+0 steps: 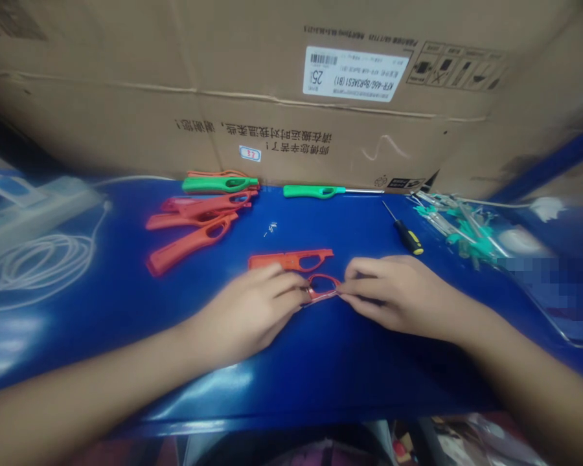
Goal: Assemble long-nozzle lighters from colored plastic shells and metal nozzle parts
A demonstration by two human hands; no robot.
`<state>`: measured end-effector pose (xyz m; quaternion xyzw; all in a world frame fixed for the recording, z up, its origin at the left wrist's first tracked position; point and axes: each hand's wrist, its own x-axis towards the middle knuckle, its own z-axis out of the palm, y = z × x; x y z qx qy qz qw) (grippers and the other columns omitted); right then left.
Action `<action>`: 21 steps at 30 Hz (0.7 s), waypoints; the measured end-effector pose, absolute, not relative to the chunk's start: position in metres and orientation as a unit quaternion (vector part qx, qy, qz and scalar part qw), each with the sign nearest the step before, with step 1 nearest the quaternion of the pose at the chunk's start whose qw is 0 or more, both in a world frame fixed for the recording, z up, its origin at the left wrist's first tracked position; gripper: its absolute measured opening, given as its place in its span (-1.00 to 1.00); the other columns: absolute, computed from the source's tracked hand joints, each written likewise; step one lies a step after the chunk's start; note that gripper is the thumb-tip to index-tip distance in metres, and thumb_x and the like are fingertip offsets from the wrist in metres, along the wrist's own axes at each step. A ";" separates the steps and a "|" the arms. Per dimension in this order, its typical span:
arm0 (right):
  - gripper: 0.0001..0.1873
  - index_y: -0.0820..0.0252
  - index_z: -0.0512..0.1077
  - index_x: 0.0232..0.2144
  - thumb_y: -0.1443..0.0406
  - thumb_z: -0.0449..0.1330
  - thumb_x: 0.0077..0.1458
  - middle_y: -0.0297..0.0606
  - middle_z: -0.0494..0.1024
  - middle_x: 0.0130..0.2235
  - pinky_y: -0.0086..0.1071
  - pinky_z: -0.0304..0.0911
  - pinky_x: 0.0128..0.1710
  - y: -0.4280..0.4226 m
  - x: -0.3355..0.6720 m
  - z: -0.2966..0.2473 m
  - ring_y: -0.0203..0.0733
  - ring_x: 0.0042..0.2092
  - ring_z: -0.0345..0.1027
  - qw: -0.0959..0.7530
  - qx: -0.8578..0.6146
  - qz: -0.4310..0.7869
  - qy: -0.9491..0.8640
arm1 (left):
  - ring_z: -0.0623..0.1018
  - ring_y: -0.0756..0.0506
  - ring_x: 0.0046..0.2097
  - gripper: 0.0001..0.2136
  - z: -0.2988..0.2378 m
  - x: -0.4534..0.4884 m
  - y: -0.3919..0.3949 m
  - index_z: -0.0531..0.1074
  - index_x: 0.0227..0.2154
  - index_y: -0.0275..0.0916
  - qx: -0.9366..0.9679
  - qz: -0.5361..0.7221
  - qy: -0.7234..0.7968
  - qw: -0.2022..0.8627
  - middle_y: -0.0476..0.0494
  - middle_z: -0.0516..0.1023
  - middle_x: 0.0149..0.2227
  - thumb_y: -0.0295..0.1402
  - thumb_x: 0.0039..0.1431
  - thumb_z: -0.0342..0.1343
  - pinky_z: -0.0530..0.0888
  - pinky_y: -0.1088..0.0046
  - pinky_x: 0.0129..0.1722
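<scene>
- The left hand (252, 310) and right hand (398, 294) pinch opposite ends of a red casing (323, 296) between them, over the counter's (282, 375) middle; fingers hide its ends.
- Just beyond lies an orange casing (289, 259), partly behind the left hand.
- Toward the far edge: white slivers (272, 227), perhaps screws, a green lighter (301, 191), red casings (189, 246) leftward, a screwdriver (408, 236) rightward.
- Both forearms reach in from the near corners, fingers curled inward.
</scene>
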<state>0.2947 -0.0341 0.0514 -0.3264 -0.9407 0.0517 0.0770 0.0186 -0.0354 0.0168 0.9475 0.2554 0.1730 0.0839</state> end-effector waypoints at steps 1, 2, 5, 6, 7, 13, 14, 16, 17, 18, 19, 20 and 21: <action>-0.75 0.09 0.59 -0.17 0.27 0.09 0.35 -0.27 0.56 -0.17 -0.37 0.16 -0.34 -0.034 0.295 0.052 -0.31 -0.36 0.42 0.074 -0.325 0.049 -0.941 | 0.51 -0.18 0.04 -0.74 0.017 0.018 -0.035 0.50 0.04 -0.19 0.950 0.172 0.252 0.074 -0.15 0.56 0.06 -0.43 0.42 -0.03 0.53 0.23 0.02; -0.75 0.09 0.59 -0.16 0.27 0.09 0.35 -0.26 0.57 -0.17 -0.37 0.17 -0.33 -0.034 0.295 0.051 -0.31 -0.36 0.42 0.071 -0.325 0.048 -0.942 | 0.51 -0.18 0.04 -0.73 0.016 0.017 -0.035 0.50 0.05 -0.20 0.952 0.170 0.247 0.064 -0.14 0.56 0.07 -0.44 0.42 -0.02 0.53 0.23 0.01; -0.73 0.10 0.60 -0.16 0.27 0.08 0.35 -0.25 0.58 -0.17 -0.37 0.18 -0.32 -0.034 0.294 0.051 -0.30 -0.34 0.42 0.059 -0.327 0.059 -0.942 | 0.52 -0.20 0.05 -0.72 0.015 0.015 -0.036 0.49 0.08 -0.22 0.957 0.160 0.240 0.037 -0.13 0.55 0.11 -0.44 0.40 -0.01 0.55 0.23 0.00; -0.74 0.09 0.60 -0.15 0.27 0.09 0.35 -0.25 0.59 -0.17 -0.37 0.19 -0.32 -0.034 0.294 0.050 -0.30 -0.34 0.43 0.054 -0.328 0.066 -0.941 | 0.52 -0.20 0.05 -0.71 0.015 0.015 -0.036 0.48 0.09 -0.22 0.958 0.157 0.239 0.030 -0.13 0.55 0.12 -0.44 0.40 0.00 0.56 0.23 0.00; -0.74 0.09 0.60 -0.13 0.27 0.09 0.35 -0.25 0.59 -0.19 -0.38 0.19 -0.32 -0.034 0.293 0.050 -0.29 -0.34 0.43 0.048 -0.329 0.071 -0.940 | 0.53 -0.20 0.05 -0.71 0.015 0.014 -0.036 0.48 0.10 -0.22 0.959 0.156 0.237 0.022 -0.14 0.55 0.13 -0.43 0.40 -0.01 0.56 0.23 0.00; -0.76 0.11 0.59 -0.14 0.30 0.10 0.33 -0.23 0.65 -0.25 -0.36 0.25 -0.31 -0.035 0.293 0.051 -0.20 -0.28 0.52 0.048 -0.325 0.095 -0.940 | 0.54 -0.21 0.08 -0.70 0.015 0.012 -0.036 0.48 0.11 -0.27 0.963 0.150 0.223 -0.009 -0.17 0.56 0.13 -0.44 0.41 -0.02 0.58 0.21 0.03; -0.76 0.11 0.59 -0.14 0.30 0.11 0.32 -0.24 0.66 -0.24 -0.36 0.26 -0.31 -0.035 0.292 0.051 -0.19 -0.27 0.54 0.052 -0.326 0.108 -0.938 | 0.54 -0.21 0.09 -0.69 0.015 0.012 -0.036 0.47 0.12 -0.28 0.963 0.149 0.222 -0.010 -0.19 0.56 0.13 -0.45 0.41 -0.01 0.58 0.21 0.02; -0.77 0.10 0.58 -0.11 0.30 0.12 0.32 -0.25 0.68 -0.22 -0.36 0.27 -0.31 -0.036 0.291 0.052 -0.19 -0.26 0.56 0.054 -0.334 0.128 -0.932 | 0.54 -0.21 0.08 -0.69 0.015 0.012 -0.036 0.47 0.12 -0.28 0.964 0.150 0.221 -0.009 -0.20 0.56 0.13 -0.45 0.40 -0.01 0.58 0.22 0.02; -0.76 0.10 0.58 -0.09 0.30 0.13 0.31 -0.25 0.68 -0.21 -0.36 0.26 -0.31 -0.036 0.290 0.053 -0.19 -0.27 0.56 0.050 -0.341 0.133 -0.929 | 0.54 -0.21 0.08 -0.69 0.015 0.012 -0.036 0.47 0.12 -0.28 0.963 0.151 0.222 -0.008 -0.20 0.56 0.13 -0.45 0.40 -0.01 0.59 0.21 0.01; -0.76 0.09 0.57 -0.08 0.30 0.13 0.31 -0.27 0.68 -0.22 -0.37 0.25 -0.33 -0.037 0.289 0.053 -0.19 -0.28 0.56 0.044 -0.349 0.136 -0.926 | 0.55 -0.21 0.07 -0.69 0.014 0.012 -0.037 0.47 0.12 -0.28 0.963 0.153 0.223 -0.008 -0.20 0.56 0.13 -0.45 0.40 0.00 0.59 0.21 0.01; -0.76 0.07 0.56 -0.06 0.30 0.13 0.31 -0.28 0.68 -0.23 -0.37 0.23 -0.34 -0.037 0.288 0.054 -0.19 -0.30 0.56 0.037 -0.357 0.138 -0.923 | 0.55 -0.22 0.06 -0.70 0.014 0.013 -0.037 0.47 0.11 -0.27 0.962 0.156 0.226 -0.008 -0.19 0.56 0.13 -0.45 0.40 0.00 0.59 0.21 0.01; -0.75 0.07 0.56 -0.05 0.29 0.14 0.31 -0.28 0.68 -0.25 -0.37 0.22 -0.36 -0.037 0.288 0.054 -0.20 -0.32 0.55 0.030 -0.365 0.137 -0.920 | 0.55 -0.22 0.06 -0.70 0.014 0.013 -0.038 0.47 0.11 -0.26 0.960 0.157 0.230 -0.009 -0.18 0.56 0.12 -0.45 0.39 0.01 0.59 0.20 0.01; -0.75 0.07 0.55 -0.04 0.28 0.14 0.30 -0.29 0.68 -0.27 -0.37 0.20 -0.37 -0.038 0.287 0.054 -0.19 -0.33 0.54 0.026 -0.372 0.136 -0.918 | 0.55 -0.22 0.06 -0.70 0.015 0.013 -0.038 0.48 0.11 -0.26 0.959 0.158 0.234 -0.010 -0.17 0.57 0.11 -0.45 0.39 0.01 0.59 0.19 0.01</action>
